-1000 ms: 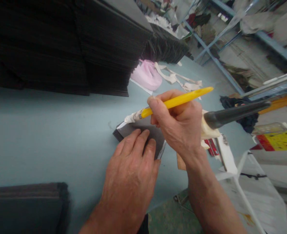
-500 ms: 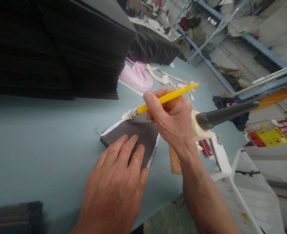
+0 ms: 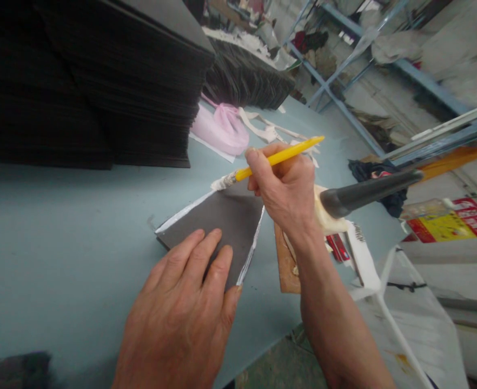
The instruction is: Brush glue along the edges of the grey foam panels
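Note:
My right hand (image 3: 285, 186) is closed round the yellow handle of a glue brush (image 3: 279, 158). Its bristles, caked in white, touch the far left edge of a dark grey sheet (image 3: 210, 213). White paste lines that edge and the right edge of the sheet. Flat on the sheet's near part lies my left hand (image 3: 185, 292), fingers stretched out, pressing it to the table (image 3: 80, 237). Another dark layer shows under the sheet's left corner. Part of the sheet's far end is hidden behind my right hand.
Tall stacks of black sheets (image 3: 141, 92) rise at the back left, with a fanned row of dark sheets (image 3: 246, 75) behind. A pink cloth (image 3: 222, 129) and white strips (image 3: 263, 127) lie nearby. Right of my wrist are a cream block, a dark rod (image 3: 368, 193) and a brown board (image 3: 286, 265).
The brush tip has moved along the far left edge, away from the left corner, and a longer stretch of that edge now shows white. My left hand remains on the sheet.

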### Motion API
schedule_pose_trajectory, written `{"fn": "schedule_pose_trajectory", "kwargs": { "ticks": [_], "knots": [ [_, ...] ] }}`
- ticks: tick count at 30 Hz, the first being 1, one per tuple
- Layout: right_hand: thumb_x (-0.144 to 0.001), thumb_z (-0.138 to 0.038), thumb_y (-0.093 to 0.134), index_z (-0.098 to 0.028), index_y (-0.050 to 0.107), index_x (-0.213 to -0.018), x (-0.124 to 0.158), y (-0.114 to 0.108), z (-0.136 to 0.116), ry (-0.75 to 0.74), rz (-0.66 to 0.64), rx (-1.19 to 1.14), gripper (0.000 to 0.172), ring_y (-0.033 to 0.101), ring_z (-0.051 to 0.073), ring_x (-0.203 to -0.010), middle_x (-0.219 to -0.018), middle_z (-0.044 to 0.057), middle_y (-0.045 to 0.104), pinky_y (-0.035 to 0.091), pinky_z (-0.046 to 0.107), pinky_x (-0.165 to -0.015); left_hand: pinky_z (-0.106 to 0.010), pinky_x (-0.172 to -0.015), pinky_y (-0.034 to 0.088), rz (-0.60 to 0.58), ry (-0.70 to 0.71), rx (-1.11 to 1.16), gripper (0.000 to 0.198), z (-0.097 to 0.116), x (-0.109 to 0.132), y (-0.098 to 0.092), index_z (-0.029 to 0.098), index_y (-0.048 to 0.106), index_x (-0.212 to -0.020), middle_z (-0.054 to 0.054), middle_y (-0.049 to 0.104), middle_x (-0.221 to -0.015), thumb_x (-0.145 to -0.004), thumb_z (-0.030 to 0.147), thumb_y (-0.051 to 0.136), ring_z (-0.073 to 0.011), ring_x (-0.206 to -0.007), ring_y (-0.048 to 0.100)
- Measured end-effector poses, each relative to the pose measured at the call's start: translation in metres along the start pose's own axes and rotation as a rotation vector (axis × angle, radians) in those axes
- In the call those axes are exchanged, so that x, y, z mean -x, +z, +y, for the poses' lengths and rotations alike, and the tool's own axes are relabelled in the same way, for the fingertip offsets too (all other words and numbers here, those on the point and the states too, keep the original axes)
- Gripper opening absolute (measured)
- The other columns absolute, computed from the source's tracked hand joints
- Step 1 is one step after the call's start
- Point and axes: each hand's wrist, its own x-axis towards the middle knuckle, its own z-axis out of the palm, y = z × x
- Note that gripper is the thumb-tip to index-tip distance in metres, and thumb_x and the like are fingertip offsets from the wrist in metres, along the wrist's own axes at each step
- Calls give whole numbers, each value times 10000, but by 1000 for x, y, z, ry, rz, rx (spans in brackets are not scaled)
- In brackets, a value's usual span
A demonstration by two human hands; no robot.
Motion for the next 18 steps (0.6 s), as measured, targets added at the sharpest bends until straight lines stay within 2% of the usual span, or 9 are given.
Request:
{"fn": "schedule_pose_trajectory", "kwargs": {
  "ticks": [4, 10, 14, 18],
  "knots": [
    [-1020, -399, 676, -231, 657, -789, -3, -3, 6, 14, 21, -26, 286, 574, 71, -475, -569, -81, 618, 468, 220, -489, -502, -1051, 580, -33, 17, -12, 418, -2, 3, 1, 155, 656, -1399, -116, 675, -1503, -1055, 331, 495, -340, -1394, 600],
    [-1024, -435, 677, -234, 650, -803, 0, -7, 1, 6, 86, -96, 300, 564, 71, -482, -585, -81, 617, 456, 216, -470, -490, -1068, 555, -16, 26, -18, 411, -4, 5, 5, 160, 661, -1393, -113, 674, -1507, -1047, 332, 520, -332, -1408, 590],
    [-1022, -480, 672, -234, 641, -815, 7, -6, -11, 16, 33, -163, 323, 569, 72, -482, -586, -80, 602, 459, 213, -458, -487, -1064, 549, -15, 32, -29, 428, -5, 7, 6, 166, 649, -1407, -108, 667, -1518, -1045, 359, 529, -336, -1409, 588],
    [-1010, -496, 686, -231, 636, -805, 12, -4, -16, 42, -47, -131, 338, 568, 77, -481, -587, -75, 613, 468, 231, -467, -494, -1073, 538, -22, 40, -32, 444, -6, 7, 5, 156, 633, -1419, -122, 651, -1535, -1037, 362, 538, -349, -1420, 576]
  ]
}}
